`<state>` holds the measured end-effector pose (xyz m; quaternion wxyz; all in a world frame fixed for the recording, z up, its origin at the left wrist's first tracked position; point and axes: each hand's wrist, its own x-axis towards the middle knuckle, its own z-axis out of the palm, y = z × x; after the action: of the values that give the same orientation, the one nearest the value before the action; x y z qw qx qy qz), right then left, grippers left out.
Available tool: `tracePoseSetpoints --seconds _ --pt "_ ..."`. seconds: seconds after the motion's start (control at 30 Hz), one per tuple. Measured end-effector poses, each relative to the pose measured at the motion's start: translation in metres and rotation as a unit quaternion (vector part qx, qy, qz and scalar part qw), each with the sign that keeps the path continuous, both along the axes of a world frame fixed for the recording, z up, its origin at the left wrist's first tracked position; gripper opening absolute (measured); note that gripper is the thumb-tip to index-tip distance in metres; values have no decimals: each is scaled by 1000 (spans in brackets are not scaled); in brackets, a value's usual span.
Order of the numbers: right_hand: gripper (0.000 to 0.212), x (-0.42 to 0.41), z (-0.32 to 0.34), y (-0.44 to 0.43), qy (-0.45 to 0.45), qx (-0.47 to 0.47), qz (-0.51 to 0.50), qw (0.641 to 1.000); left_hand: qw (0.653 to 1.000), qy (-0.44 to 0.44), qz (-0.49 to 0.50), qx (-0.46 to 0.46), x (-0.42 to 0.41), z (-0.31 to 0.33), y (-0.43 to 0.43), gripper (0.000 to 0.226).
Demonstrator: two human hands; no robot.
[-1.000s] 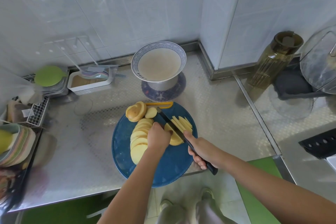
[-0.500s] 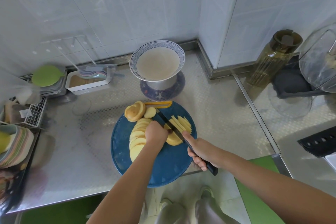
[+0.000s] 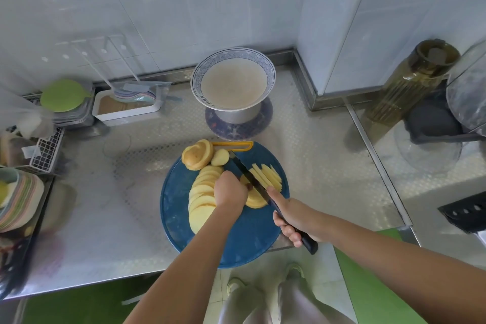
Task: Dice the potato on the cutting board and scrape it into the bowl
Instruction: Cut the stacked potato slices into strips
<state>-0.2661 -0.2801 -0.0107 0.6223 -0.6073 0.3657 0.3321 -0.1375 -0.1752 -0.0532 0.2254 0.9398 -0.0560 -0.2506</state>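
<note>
While potato slices lie along the cutting board's left half, the left hand curls onto a stack mid-board, the bowl stands beyond the board, and the knife cuts that stack, gripped by the right hand.

One cutting board, one knife, one bowl
</note>
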Motion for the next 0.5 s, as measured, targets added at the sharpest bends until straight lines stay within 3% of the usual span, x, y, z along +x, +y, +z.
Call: tracePoseSetpoints --seconds 0.5 --pt "71 -2 8 -5 26 46 -36 998 999 3 26 -43 -7 8 -1 25"
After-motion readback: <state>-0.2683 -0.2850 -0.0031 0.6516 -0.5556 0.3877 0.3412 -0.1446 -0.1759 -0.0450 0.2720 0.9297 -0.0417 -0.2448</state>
